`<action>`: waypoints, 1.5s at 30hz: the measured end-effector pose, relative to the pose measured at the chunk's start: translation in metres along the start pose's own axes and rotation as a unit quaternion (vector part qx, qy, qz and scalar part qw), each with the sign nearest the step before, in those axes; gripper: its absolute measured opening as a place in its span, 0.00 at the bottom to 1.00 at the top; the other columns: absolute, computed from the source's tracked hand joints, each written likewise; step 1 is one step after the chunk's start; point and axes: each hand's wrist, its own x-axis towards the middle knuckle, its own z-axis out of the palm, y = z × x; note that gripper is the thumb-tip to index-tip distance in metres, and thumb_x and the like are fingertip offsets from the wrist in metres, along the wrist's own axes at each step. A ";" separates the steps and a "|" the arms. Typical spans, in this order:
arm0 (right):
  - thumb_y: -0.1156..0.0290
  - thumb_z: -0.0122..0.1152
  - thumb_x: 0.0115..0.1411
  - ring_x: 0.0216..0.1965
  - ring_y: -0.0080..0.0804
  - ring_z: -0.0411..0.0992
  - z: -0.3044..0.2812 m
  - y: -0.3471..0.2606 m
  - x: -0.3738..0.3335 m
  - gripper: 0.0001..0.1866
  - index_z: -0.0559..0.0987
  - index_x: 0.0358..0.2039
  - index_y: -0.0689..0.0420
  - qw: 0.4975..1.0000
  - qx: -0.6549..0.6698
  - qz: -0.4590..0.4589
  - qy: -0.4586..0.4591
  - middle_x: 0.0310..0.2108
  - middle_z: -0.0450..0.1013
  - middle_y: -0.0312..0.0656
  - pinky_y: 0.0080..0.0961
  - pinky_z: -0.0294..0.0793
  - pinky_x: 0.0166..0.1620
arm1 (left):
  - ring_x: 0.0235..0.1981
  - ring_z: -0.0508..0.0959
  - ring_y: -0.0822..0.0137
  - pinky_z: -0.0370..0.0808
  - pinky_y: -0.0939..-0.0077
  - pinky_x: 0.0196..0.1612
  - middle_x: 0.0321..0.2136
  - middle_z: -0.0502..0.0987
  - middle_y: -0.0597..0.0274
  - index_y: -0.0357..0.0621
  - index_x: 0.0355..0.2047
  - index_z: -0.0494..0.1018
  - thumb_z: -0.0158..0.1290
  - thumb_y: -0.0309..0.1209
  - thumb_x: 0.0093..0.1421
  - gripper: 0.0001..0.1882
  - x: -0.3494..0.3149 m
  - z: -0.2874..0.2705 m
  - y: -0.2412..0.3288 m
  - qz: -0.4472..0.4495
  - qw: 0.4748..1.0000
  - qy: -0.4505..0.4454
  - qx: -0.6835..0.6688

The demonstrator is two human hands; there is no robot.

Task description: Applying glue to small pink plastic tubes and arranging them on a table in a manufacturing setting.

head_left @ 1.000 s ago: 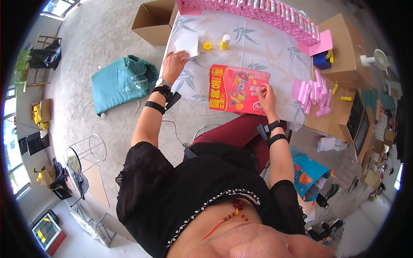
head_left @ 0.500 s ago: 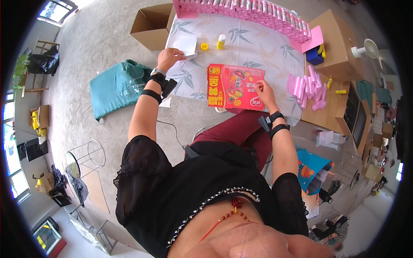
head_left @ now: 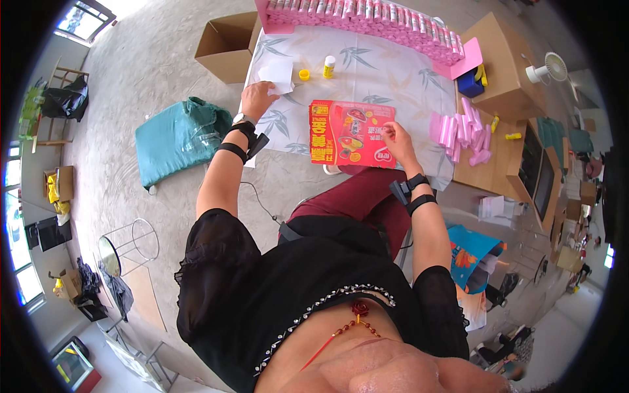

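My left hand (head_left: 258, 100) is at the near edge of a small pile of white paper (head_left: 278, 74), fingertips pinched on a slip there. Over the right part of a red and yellow printed card sheet (head_left: 334, 141), my right hand (head_left: 398, 142) hovers with fingers curled together; whether anything is between them is too small to see. To the right of the paper stand a yellow cap (head_left: 304, 75) and an uncapped glue stick (head_left: 329, 67), white on top with a yellow body.
Rows of pink wrapped rolls (head_left: 373, 26) line the table's far edge. Loose pink rolls (head_left: 466, 131) lie at the right, beside a large cardboard box (head_left: 508, 65). An open box (head_left: 226, 49) stands left of the table, with a teal wrapped bundle (head_left: 177, 141) on the floor.
The view has shifted slightly. My left hand has turned a little at the paper's edge, and its fingertips have closed on a slip. The right hand stays over the card.
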 end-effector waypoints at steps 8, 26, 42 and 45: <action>0.72 0.65 0.61 0.37 0.34 0.78 0.001 -0.018 -0.018 0.15 0.77 0.48 0.60 1.000 0.014 0.002 -0.004 0.38 0.78 0.45 0.28 0.77 0.41 | 0.37 0.82 0.52 0.77 0.60 0.44 0.34 0.84 0.57 0.51 0.37 0.83 0.63 0.42 0.54 0.14 0.002 -0.004 -0.008 0.015 0.998 -0.005 -0.054; 0.74 0.59 0.65 0.46 0.36 0.79 0.010 -0.109 -0.069 0.14 0.75 0.51 0.63 0.992 0.112 -0.047 0.023 0.46 0.79 0.48 0.29 0.79 0.49 | 0.34 0.80 0.40 0.76 0.48 0.37 0.29 0.79 0.41 0.41 0.40 0.77 0.51 0.35 0.65 0.11 0.011 -0.026 0.009 -0.063 0.975 0.206 -0.049; 0.65 0.56 0.71 0.46 0.25 0.75 -0.024 -0.195 -0.130 0.18 0.73 0.55 0.65 0.783 0.590 0.074 0.180 0.47 0.75 0.40 0.25 0.76 0.47 | 0.63 0.71 0.52 0.68 0.56 0.65 0.56 0.75 0.47 0.34 0.55 0.72 0.54 0.20 0.59 0.22 -0.178 -0.123 0.275 0.421 0.894 0.124 -0.089; 0.67 0.55 0.72 0.47 0.23 0.74 -0.038 -0.187 -0.149 0.16 0.74 0.53 0.65 0.810 0.563 0.010 0.162 0.48 0.76 0.41 0.24 0.75 0.47 | 0.65 0.69 0.50 0.67 0.59 0.65 0.57 0.75 0.46 0.35 0.59 0.70 0.54 0.22 0.61 0.24 -0.192 -0.125 0.294 0.255 0.893 0.185 -0.320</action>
